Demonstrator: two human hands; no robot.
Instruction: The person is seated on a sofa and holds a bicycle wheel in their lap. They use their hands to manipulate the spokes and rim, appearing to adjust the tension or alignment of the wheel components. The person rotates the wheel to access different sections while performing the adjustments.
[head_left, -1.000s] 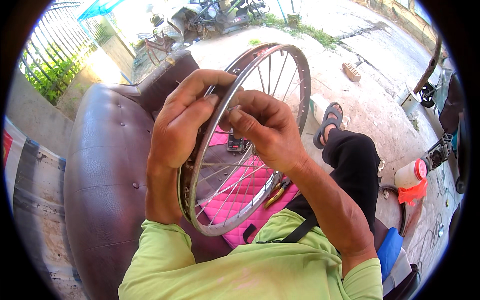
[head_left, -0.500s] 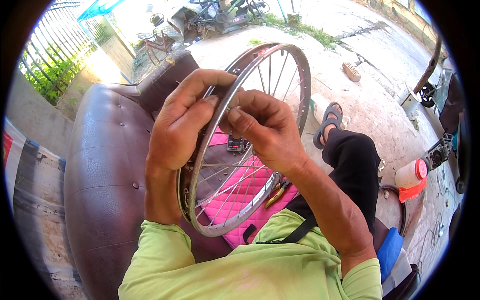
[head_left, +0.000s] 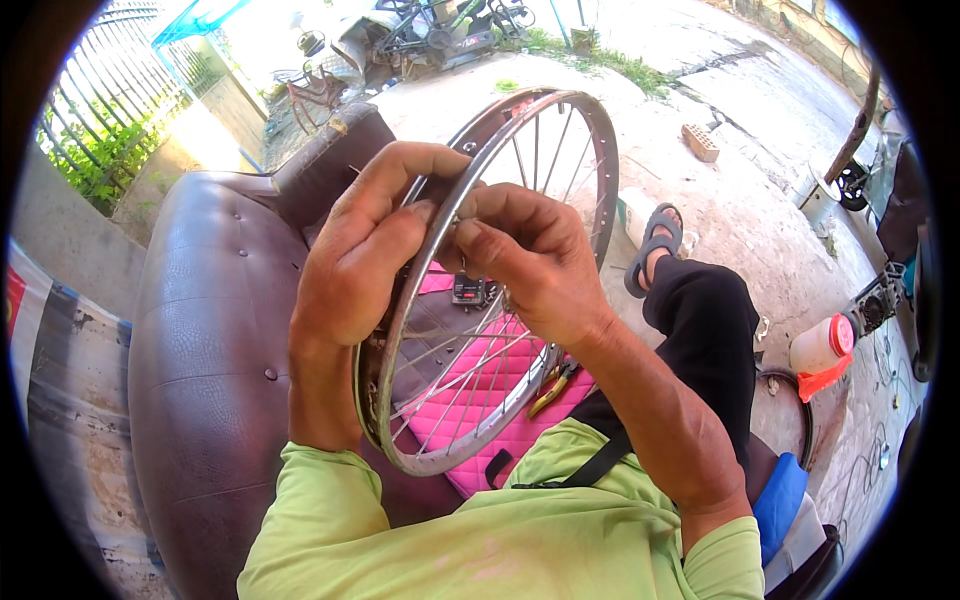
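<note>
One bicycle wheel [head_left: 606, 180]: tyreless, held up at a tilt in front of the torso, above the pink quilted pad [head_left: 515, 440].
Left hand [head_left: 362, 250]: bent around the rim's outer side, index finger and thumb against the metal.
Right hand [head_left: 535, 255]: thumb and curled fingers pinching the wheel at the rim's inner side; the exact part is hidden.
Handling: probably light and stiff as a hoop, while the slim spokes [head_left: 536, 150] would bend more readily.
Where to hold: best by the rim, rather than the spokes.
Nearby: yellow-handled pliers [head_left: 546, 398] on the pad; brown tufted sofa [head_left: 215, 330] to the left.
</note>
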